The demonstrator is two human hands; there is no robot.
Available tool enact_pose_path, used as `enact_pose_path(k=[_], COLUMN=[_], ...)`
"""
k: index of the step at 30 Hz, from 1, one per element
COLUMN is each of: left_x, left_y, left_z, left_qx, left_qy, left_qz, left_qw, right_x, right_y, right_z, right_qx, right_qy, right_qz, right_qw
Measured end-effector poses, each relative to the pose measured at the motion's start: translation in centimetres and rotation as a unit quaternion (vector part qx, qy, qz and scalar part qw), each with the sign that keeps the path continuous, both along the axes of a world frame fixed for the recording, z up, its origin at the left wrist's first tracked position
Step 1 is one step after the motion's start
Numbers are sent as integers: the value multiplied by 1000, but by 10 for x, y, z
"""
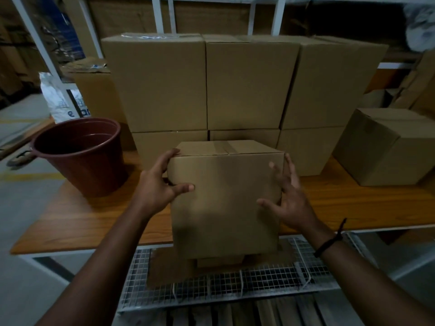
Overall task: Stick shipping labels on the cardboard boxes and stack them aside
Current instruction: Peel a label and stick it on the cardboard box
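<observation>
The picture is dim and low in contrast, with a brown cast. The pale floor point(21, 208) at the left of the frame is the brightest part. A soft shadow darkens the lower face of the front box point(223, 196). Tape point(153, 36) on a stacked box point(155, 85) at upper middle shows faint glare. Wide-angle bending tilts the shelf posts point(34, 36) at upper left; the corners are blurred.

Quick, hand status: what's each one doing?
Left hand: grips the box at its left edge.
Right hand: open, fingers spread against the box's right side.
</observation>
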State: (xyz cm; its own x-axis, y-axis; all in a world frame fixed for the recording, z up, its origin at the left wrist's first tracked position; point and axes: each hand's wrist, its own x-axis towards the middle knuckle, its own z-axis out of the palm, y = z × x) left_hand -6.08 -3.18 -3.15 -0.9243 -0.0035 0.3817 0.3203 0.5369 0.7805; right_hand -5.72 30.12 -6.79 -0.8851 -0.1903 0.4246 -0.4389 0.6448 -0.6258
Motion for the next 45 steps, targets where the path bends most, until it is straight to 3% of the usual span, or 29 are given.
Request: enact_pose_path(k=[4,7,9,12,17,21,26,34,45], left_x=[7,20,28,31,14,-2,-30,-69,-81], left_y=[3,-3,-6,-3,0,2,5,10,13], left_z=[-11,-48,-76,-87,-48,-16,-5,-23,-22], left_qx=[-19,-95,-136,-115,-90,-11,162,144,165], left_qy=[23,67,53,33,85,13,-69,-182,-228], left_qz=[25,1,-27,-46,-65,-81,-84,-55,-44], left_qw=[999,993,989,992,990,997,981,971,959], right_x=[9,7,7,7,0,-15,-54,-104,-124], right_y=[-1,-2,-3,-3,6,7,4,4,3], right_z=[-35,-41,-39,-33,-8,22,50,41,31], right_qx=[26,9,5,3,13,-5,-25,0,11], right_qy=[-53,-45,-36,-25,-30,-48,-141,-245,-265], right_qz=[5,18,25,23,-24,-28,-29,-6,-21], right_qw=[998,999,999,999,999,998,989,970,964])
